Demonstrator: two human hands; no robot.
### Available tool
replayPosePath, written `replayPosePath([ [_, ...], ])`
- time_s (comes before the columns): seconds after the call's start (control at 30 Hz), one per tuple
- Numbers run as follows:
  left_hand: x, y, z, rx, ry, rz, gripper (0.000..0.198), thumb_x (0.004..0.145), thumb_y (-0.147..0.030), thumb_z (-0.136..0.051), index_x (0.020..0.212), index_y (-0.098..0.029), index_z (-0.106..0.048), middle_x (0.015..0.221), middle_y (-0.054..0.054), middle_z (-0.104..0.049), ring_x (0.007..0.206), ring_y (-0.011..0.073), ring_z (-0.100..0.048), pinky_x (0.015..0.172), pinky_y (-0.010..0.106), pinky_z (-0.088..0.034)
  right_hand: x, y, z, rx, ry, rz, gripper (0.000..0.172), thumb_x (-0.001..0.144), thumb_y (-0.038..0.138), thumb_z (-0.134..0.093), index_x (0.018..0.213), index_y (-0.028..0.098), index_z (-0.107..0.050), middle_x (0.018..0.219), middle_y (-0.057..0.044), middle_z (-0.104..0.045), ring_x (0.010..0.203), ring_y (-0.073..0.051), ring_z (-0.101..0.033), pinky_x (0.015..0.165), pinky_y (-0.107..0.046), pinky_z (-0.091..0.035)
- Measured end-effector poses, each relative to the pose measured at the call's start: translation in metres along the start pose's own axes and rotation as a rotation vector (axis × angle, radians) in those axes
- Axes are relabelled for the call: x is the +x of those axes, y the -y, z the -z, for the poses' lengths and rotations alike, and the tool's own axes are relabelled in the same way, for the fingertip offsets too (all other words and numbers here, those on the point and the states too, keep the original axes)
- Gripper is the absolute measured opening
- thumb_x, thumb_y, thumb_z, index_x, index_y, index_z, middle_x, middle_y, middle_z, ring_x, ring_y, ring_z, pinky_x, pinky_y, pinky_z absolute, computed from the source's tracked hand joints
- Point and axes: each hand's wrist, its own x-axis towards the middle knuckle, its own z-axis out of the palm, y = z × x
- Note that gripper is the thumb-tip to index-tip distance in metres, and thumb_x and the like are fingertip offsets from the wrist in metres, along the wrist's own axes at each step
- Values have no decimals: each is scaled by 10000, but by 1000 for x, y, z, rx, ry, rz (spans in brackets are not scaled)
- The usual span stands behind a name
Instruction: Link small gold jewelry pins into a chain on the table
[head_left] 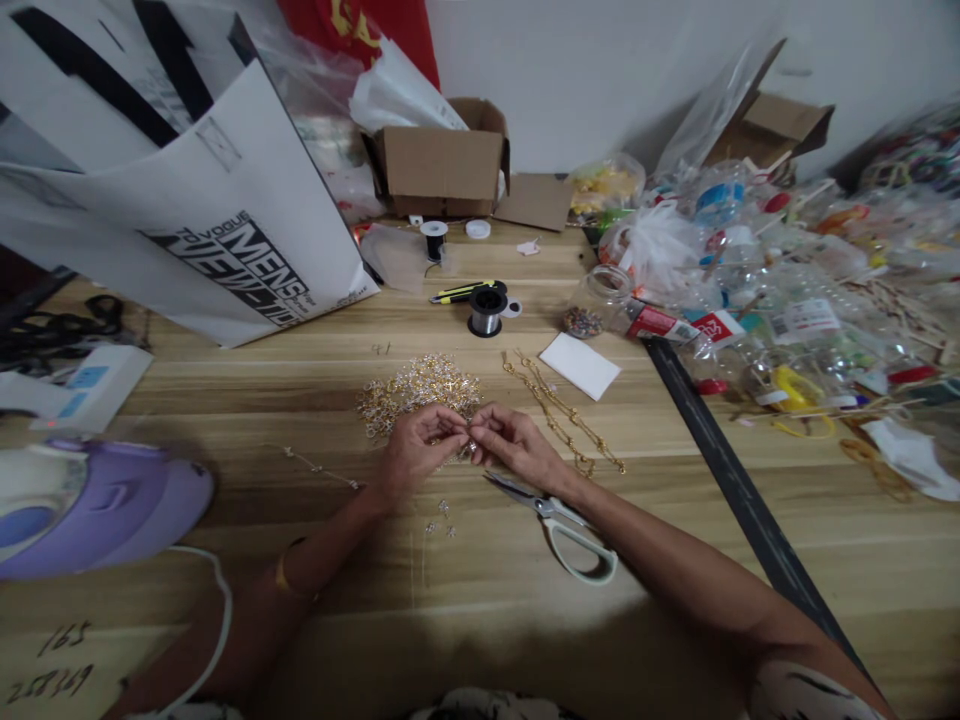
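I see the left hand [427, 440] and right hand [512, 440] meeting at the fingertips, each grip pinched closed on a tiny bead piece [471, 449] between them, its long axis too small for me to tell. The pile [421, 383] lies just beyond, nearer the left grip; the scissors [556, 510] lie nearside of the right, blades angled towards both.

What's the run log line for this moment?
left hand + right hand: pinching small shiny piece together | glittery pile: beyond hands | scissors: near right hand
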Motion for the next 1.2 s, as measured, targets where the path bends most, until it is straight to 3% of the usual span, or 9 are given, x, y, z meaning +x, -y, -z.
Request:
replayPosePath([
  [0.3,-1,-2,-1,-9,40,9,152,657,-174,-692,781,-139,-610,710,26,-668,674,125,-640,650,226,-521,-2,-8,1,-123,3,96,269,877,433,-482,838,168,-511,617,20,-539,529,-96,-520,532,-209,-423],
  [0.9,3,1,5,-90,110,116,144,653,-211,-725,754,-135,-656,710,35,-709,649,137,-658,630,233,-524,0,-3,2,-47,-26,51,291,866,450,-494,826,162,-516,652,4,-562,541,-101,-521,536,-221,-430],
  [1.2,1,5,7,174,133,-18,93,729,-227,-662,749,-141,-690,667,27,-690,603,126,-621,565,204,-467,-1,-6,1,-138,-38,79,260,887,425,-467,854,172,-516,626,14,-548,528,-106,-522,535,-223,-425],
])
